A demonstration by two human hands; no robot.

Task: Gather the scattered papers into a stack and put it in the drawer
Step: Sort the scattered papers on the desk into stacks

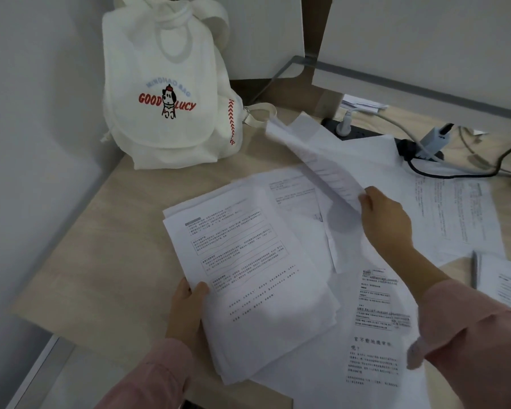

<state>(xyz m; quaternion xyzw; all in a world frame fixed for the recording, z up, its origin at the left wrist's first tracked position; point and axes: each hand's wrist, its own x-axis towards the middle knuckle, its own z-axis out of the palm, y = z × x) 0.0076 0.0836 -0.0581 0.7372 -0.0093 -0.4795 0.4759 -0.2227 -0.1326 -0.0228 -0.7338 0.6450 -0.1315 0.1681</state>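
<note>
Papers (pixel 375 305) across pale wooden corner desk (pixel 115 246)

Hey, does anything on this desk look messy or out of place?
Yes. Loose sheets lie askew across the desk, one covering part of the power strip. The left hand holds an uneven stack; the right hand pinches a curled sheet.

Office desk (pixel 106 231): printed papers (pixel 248 261), power strip (pixel 363 132).
</note>
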